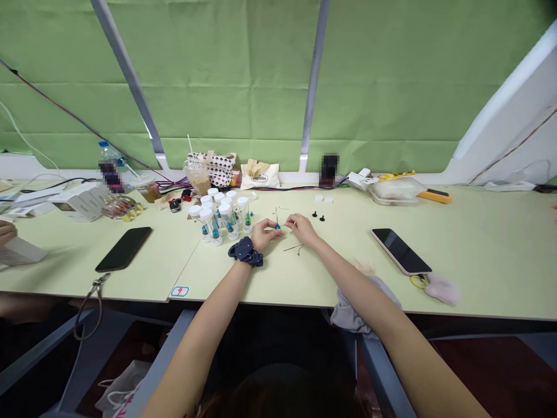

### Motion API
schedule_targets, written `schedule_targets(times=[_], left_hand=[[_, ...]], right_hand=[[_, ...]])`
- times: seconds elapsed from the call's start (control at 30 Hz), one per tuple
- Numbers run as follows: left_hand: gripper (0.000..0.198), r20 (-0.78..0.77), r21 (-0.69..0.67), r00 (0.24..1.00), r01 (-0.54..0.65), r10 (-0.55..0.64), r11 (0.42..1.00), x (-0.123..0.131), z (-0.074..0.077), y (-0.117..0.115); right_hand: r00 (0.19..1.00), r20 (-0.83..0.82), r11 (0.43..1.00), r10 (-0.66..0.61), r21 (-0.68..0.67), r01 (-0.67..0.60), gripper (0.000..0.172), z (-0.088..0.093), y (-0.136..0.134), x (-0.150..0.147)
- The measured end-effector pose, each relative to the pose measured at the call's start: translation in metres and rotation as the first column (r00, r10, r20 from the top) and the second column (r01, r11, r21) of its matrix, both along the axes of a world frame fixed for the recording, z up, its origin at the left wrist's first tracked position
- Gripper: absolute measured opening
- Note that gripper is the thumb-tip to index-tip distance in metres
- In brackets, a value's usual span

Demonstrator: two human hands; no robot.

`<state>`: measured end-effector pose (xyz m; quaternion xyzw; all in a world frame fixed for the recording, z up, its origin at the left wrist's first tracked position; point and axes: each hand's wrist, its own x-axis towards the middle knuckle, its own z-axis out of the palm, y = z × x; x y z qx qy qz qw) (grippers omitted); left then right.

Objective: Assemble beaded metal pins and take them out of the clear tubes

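About ten white-capped vials (220, 216) stand left of centre, with two phones: a black phone (124, 248) at lower left and a second phone (401, 251) at right. At centre the left hand (262, 233) pinches a teal bead pin (277, 226); the right hand (303, 228) curls just beside it, its grip unclear. Bare table (478, 255) lies open towards the right edge

Green blinds (243, 75) hang behind slanting grey window bars (314, 81); a pale worktop (478, 232) runs below; a white wall (517, 110) rises at its right end.
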<state>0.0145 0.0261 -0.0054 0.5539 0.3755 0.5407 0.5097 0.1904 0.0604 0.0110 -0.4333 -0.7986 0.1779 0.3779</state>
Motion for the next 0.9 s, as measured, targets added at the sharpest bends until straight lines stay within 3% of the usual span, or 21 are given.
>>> schedule_targets(times=[0.57, 0.9], left_hand=[[0.042, -0.050, 0.030, 0.999, -0.014, 0.015, 0.999, -0.002, -0.002, 0.002], [0.040, -0.065, 0.040, 0.997, -0.028, 0.030, 0.999, -0.001, -0.001, 0.001]], right_hand=[[0.981, -0.126, 0.966, 0.149, -0.192, -0.171, 0.014, -0.007, 0.010, 0.003], [0.983, -0.112, 0.964, 0.144, -0.208, -0.165, 0.014, -0.008, 0.008, 0.002]])
